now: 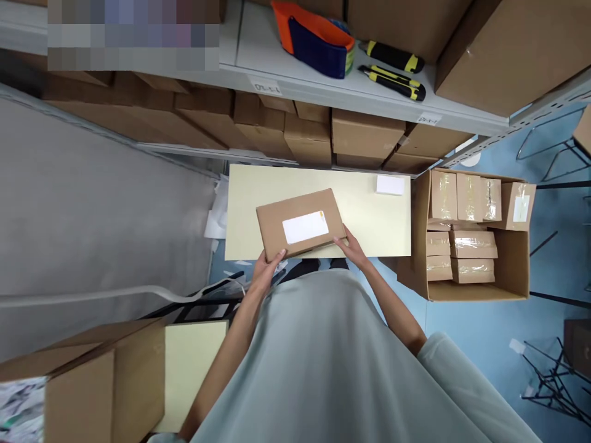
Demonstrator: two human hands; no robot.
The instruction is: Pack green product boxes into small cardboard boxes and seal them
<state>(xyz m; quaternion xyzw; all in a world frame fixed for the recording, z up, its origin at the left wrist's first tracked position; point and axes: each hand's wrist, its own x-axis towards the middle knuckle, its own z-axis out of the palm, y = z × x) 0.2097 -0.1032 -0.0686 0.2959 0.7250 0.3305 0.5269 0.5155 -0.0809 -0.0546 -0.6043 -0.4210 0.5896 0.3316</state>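
Observation:
A flat brown cardboard box (272,224) with a white label (305,227) on its top is held between my two hands over the pale yellow table (373,227). My left hand (266,267) grips its near left corner, thumb on the upper edge. At the near right corner, my right hand (351,247) has closed on the box with the thumb along the edge. The box sits slightly turned, its right side farther away. Fingers under the box are hidden. A small white stack of labels or paper (390,184) lies at the table's far right.
A large open carton (512,264) with several taped boxes stands right of the table. Shelving (314,92) beyond holds brown boxes, a tape dispenser (316,43) and two utility knives (394,71). Another open carton (92,387) is at lower left; a white cable (138,292) runs along the left.

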